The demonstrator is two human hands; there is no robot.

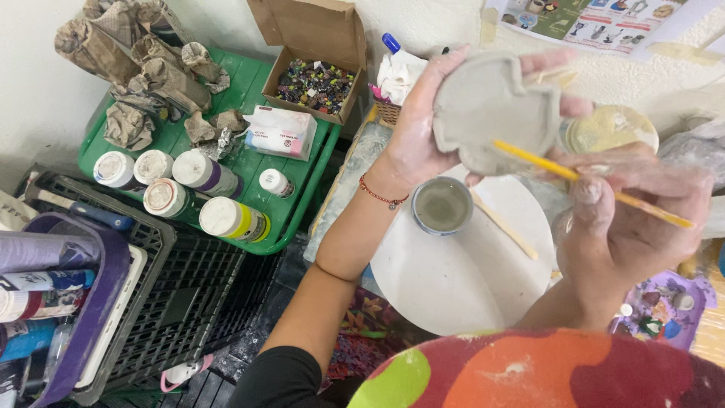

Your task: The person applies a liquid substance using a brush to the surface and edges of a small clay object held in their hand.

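My left hand (pixel 414 125) holds up a flat, lobed piece of grey clay (pixel 491 106), gripping it by its left edge. My right hand (pixel 630 219), smeared with clay, pinches a thin yellow tool (pixel 544 160) whose tip rests on the clay's lower right part. Below the clay sits a small round cup (pixel 442 205) of cloudy water on a white round board (pixel 461 276). A wooden stick (pixel 504 227) lies on that board beside the cup.
A green tray (pixel 249 83) at left carries crumpled paper shapes, paint bottles (pixel 185 189), a tissue pack and a cardboard box of beads (pixel 313 79). Black crates (pixel 189 295) stand below it. A paint palette (pixel 664 310) lies at right.
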